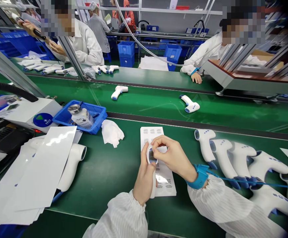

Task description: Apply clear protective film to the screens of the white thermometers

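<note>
A white infrared thermometer gun [153, 155] stands in my left hand [144, 177], its dark oval display end turned up towards me. The left fingers wrap round its body. My right hand [175, 155] has its thumb and forefinger pinched together at the display's edge. Whatever lies between those fingertips is too small to make out. Under both hands lies a white sheet of printed labels [167, 185]. A blue wrist strap [199, 177] with a cord circles my right wrist. Several more thermometer guns [222, 155] lie on the bench to the right.
A blue tray [99, 127] holding a metal-capped bottle [81, 116] sits left, beside a crumpled white cloth [112, 133]. White sheets [42, 175] partly cover another thermometer. Two thermometers [190, 104] rest on the green conveyor [151, 96]. Co-workers [86, 43] sit across it.
</note>
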`<state>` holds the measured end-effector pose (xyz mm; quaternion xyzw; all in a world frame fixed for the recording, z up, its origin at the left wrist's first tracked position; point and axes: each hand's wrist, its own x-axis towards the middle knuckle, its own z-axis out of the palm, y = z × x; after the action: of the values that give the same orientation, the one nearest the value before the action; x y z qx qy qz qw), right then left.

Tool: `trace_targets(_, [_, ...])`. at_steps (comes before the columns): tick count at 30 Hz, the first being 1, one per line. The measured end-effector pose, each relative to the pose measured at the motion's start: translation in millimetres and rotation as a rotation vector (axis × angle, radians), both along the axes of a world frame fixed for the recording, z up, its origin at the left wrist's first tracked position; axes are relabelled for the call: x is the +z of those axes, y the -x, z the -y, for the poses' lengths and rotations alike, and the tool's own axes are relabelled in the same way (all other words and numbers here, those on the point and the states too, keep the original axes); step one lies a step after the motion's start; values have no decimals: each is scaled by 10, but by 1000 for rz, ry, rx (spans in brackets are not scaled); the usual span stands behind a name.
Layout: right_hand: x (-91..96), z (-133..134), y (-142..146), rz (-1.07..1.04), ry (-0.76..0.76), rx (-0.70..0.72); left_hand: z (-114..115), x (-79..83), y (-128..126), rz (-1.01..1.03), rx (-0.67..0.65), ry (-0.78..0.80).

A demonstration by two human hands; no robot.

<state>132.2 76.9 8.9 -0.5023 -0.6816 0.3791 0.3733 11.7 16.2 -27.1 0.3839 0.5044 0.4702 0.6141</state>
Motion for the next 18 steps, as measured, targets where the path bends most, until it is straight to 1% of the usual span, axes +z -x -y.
trace_targets(7, [11, -1, 8, 18, -21, 3, -7, -35, 0, -13, 12, -38])
trace_targets(11, [14, 9, 13, 42, -34, -5, -1, -43, -7, -5, 6, -25])
trace_targets(15, [19, 20, 17, 80, -63, -16, -27, 29, -12, 51, -17, 56])
trace_targets(18, [38, 31, 29, 115, -87, -4, -73, 107, -18, 82, 10, 145])
